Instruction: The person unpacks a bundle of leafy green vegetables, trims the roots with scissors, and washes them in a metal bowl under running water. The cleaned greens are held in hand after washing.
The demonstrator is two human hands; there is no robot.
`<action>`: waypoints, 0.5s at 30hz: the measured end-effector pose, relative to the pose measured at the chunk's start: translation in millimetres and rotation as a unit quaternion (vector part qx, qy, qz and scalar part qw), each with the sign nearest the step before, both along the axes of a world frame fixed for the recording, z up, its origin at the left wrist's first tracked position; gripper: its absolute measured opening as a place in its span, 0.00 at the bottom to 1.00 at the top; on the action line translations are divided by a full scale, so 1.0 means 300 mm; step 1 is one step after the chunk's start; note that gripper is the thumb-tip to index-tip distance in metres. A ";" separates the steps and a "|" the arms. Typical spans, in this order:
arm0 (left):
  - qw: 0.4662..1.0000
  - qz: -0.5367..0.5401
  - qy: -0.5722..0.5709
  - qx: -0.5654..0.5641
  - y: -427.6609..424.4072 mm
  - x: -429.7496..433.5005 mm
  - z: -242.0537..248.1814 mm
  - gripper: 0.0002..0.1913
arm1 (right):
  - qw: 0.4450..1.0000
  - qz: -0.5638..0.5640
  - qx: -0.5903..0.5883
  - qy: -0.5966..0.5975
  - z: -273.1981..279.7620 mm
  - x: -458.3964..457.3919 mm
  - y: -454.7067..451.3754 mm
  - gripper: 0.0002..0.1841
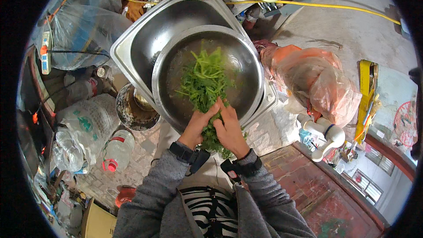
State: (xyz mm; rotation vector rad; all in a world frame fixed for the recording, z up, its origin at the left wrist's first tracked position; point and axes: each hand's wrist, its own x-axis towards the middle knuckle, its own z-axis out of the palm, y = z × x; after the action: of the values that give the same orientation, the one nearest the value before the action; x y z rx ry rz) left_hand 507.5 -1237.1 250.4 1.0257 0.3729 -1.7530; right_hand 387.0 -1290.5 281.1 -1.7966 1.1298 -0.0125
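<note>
My left hand (195, 128) and my right hand (230, 130) grip one bunch of leafy green herbs or vegetables (206, 79) from both sides, near the close rim of a large round metal basin (156, 82). The stems point away from me over the cloudy water (175, 56) in the basin, and some leaves hang down between my wrists. Where the bunch meets the water is partly hidden by the leaves. The basin rests over a stainless steel sink (140, 28), tilted across it.
Left of the sink stand a stained metal pot (137, 124) and a large plastic bottle (119, 148) with a red cap. Pinkish plastic bags (317, 79) lie to the right, near white drain pipes (333, 135). A yellow hose (317, 5) crosses behind the sink.
</note>
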 end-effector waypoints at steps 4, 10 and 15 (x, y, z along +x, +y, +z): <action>0.998 0.039 -0.011 -0.057 0.003 -0.008 0.039 0.24 | 0.991 -0.019 0.089 -0.096 0.108 -0.011 -0.030 0.32; 0.994 0.052 -0.063 -0.066 0.018 0.013 0.088 0.22 | 0.975 -0.091 0.112 -0.168 0.197 -0.116 -0.121 0.23; 0.987 -0.003 -0.122 -0.105 0.040 0.034 0.098 0.25 | 0.944 -0.128 0.263 -0.155 0.095 -0.125 -0.235 0.35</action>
State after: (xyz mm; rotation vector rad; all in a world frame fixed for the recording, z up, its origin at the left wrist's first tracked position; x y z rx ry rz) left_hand 517.7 -1225.0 279.9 1.0738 0.0298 -1.6095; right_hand 349.5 -1361.0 309.6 -1.1228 1.0117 -0.1302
